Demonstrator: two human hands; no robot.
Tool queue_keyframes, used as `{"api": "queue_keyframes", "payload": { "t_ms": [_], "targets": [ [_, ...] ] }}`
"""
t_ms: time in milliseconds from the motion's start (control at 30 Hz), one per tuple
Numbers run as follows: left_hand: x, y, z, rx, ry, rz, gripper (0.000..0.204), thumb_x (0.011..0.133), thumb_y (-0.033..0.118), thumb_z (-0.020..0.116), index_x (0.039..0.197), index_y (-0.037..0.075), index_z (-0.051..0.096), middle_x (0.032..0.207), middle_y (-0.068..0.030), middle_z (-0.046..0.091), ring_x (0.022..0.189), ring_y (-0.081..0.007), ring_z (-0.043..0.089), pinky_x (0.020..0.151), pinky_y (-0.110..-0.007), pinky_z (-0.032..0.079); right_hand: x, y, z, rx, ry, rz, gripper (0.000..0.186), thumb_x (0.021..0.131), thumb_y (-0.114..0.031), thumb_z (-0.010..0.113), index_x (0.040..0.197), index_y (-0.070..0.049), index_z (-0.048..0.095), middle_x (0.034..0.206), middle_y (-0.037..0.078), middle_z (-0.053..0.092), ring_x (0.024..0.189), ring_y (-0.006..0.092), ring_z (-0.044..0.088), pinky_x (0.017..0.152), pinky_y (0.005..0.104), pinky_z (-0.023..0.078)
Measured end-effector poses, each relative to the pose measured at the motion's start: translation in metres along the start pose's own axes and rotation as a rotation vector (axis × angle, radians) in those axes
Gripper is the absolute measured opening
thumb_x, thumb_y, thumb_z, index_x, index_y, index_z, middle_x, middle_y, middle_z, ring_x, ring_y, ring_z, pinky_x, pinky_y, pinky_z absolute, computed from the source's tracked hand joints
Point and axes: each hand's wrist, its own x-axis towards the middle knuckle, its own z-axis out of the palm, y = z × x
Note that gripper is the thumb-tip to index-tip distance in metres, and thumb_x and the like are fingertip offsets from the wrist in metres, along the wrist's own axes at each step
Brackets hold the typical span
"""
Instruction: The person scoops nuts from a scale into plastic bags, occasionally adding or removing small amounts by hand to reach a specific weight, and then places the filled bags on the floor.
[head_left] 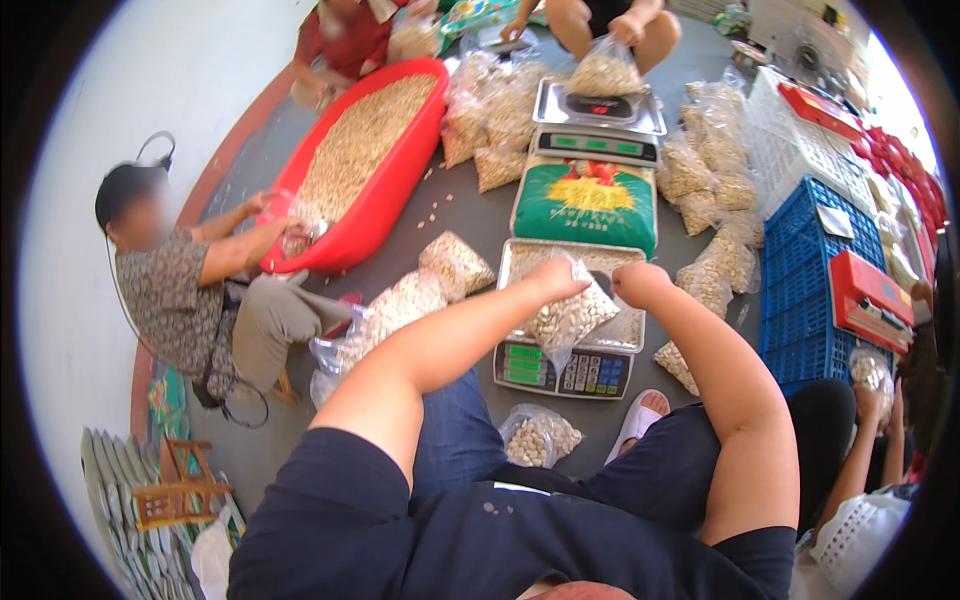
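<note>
My left hand (562, 278) is closed on the gathered top of a clear plastic bag of pale nut-like pieces (570, 322). This bag is tilted over the metal pan of a digital scale (562, 370); whether it rests on the pan I cannot tell. Just to the right, my right hand (640, 286) is closed above the pan's edge, apart from the bag's body. Its fingertips are too small to show what they hold. Between my feet sits another bag of the same pieces (540, 438).
Beyond my scale lie a green sack (585, 205) and a second scale (598, 145). A red tub (425, 185) of loose pieces stands left, with a seated person (180, 270) reaching in. Filled bags (400, 308) flank the scales. Blue crates (810, 290) stand right, near another person's hands (875, 405).
</note>
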Motion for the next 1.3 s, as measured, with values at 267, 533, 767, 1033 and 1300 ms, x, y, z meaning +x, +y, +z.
{"api": "queue_keyframes", "payload": {
  "t_ms": [267,533,767,1033,1300],
  "targets": [
    [0.013,-0.044,0.028,-0.590,-0.174,-0.189,0.023,0.066,0.016,0.066,0.084,0.004,0.058,0.075,-0.0075,0.058,0.062,-0.0141,0.055,0.051,-0.026,0.044,0.016,-0.031,0.020,0.229,0.074,-0.049,0.058,0.065,-0.055,0.054,0.089,-0.002,0.057,0.087,0.018,0.058,0.082,0.0320,0.055,0.071,0.0377,0.044],
    [0.025,-0.040,0.009,-0.641,-0.092,-0.152,0.029,0.065,0.030,0.070,0.071,0.004,0.058,0.058,0.0002,0.053,0.046,-0.0075,0.045,0.040,-0.021,0.037,0.049,-0.050,0.031,0.402,-0.133,0.234,0.049,0.063,-0.040,0.064,0.092,-0.001,0.055,0.090,0.016,0.058,0.085,0.0287,0.056,0.072,0.0361,0.045],
    [0.032,-0.088,-0.048,0.032,0.170,0.010,0.041,0.059,0.041,0.070,0.057,0.005,0.050,0.057,-0.0076,0.054,0.052,-0.0182,0.052,0.049,-0.033,0.041,0.052,0.009,0.015,-0.021,0.039,0.454,0.016,0.070,-0.009,0.050,0.083,-0.005,0.058,0.086,0.014,0.059,0.081,0.0285,0.058,0.068,0.0372,0.046],
    [0.010,-0.070,-0.065,0.210,0.202,0.040,0.039,0.066,0.043,0.061,0.071,0.005,0.055,0.070,-0.0114,0.057,0.069,-0.0254,0.055,0.062,-0.034,0.043,0.034,0.009,0.003,-0.128,0.065,0.262,0.024,0.067,-0.013,0.055,0.089,-0.005,0.051,0.087,0.014,0.057,0.085,0.0309,0.054,0.071,0.0388,0.044],
    [-0.018,-0.060,-0.048,0.256,0.097,-0.033,0.055,0.064,0.056,0.057,0.091,0.008,0.057,0.092,-0.0093,0.058,0.087,-0.0240,0.056,0.070,-0.037,0.045,0.010,-0.021,-0.007,0.028,0.170,0.125,0.035,0.065,-0.031,0.062,0.087,-0.006,0.051,0.084,0.011,0.057,0.081,0.0273,0.055,0.068,0.0365,0.043]
  ]
}}
